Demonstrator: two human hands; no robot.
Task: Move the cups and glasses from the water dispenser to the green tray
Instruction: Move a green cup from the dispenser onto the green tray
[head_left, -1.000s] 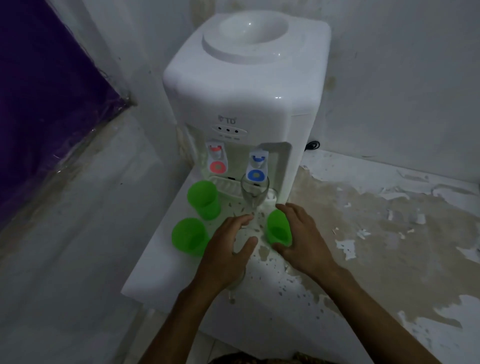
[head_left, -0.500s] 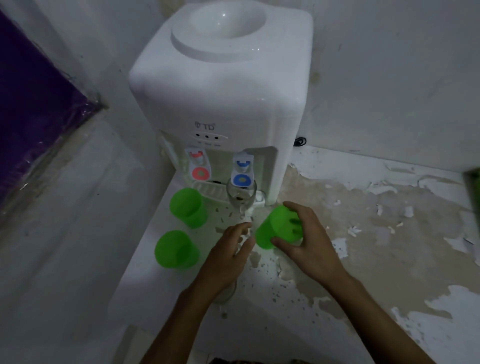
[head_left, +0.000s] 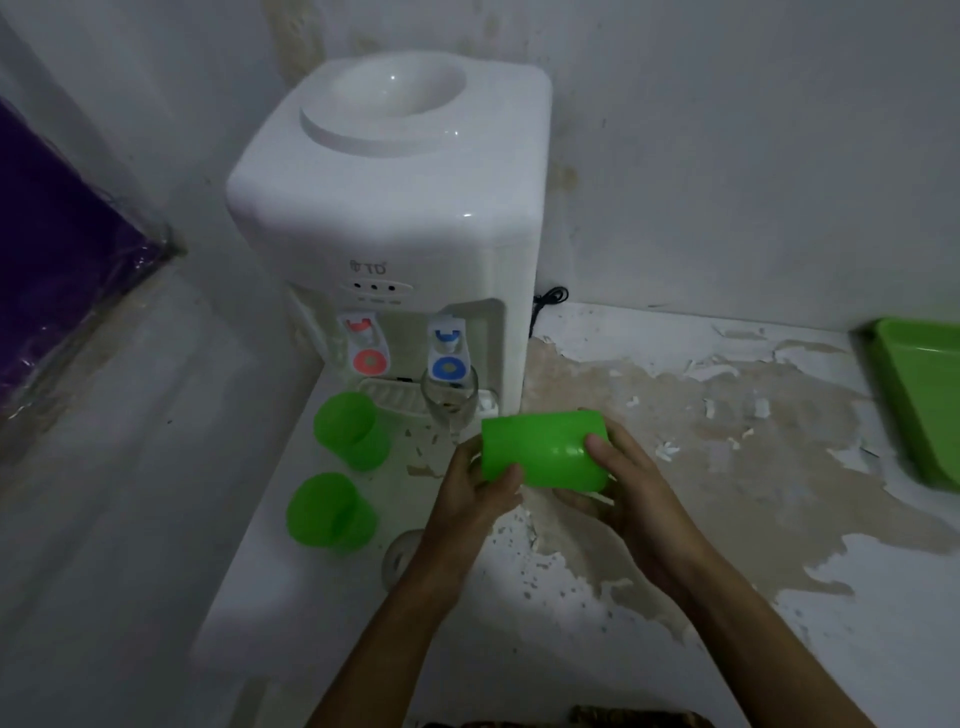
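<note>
A green plastic cup (head_left: 540, 449) lies sideways in the air between both hands. My right hand (head_left: 626, 488) grips its right end and my left hand (head_left: 475, 493) holds its left end. Two more green cups (head_left: 350, 431) (head_left: 330, 512) stand on the counter to the left. A clear glass (head_left: 449, 402) stands under the blue tap of the white water dispenser (head_left: 395, 218). Another clear glass (head_left: 400, 558) sits on the counter, partly hidden by my left forearm. The green tray (head_left: 919, 405) shows at the right edge, cut off by the frame.
The white counter (head_left: 727, 467) has peeling, stained patches between the dispenser and the tray. A black cord (head_left: 548, 301) hangs behind the dispenser. A purple panel (head_left: 57, 260) fills the left side. Walls close in behind the dispenser.
My right hand lifted the green cup off the counter and tipped it sideways. My left hand left the glass and took the cup's other end. The view shifted right, revealing the tray.
</note>
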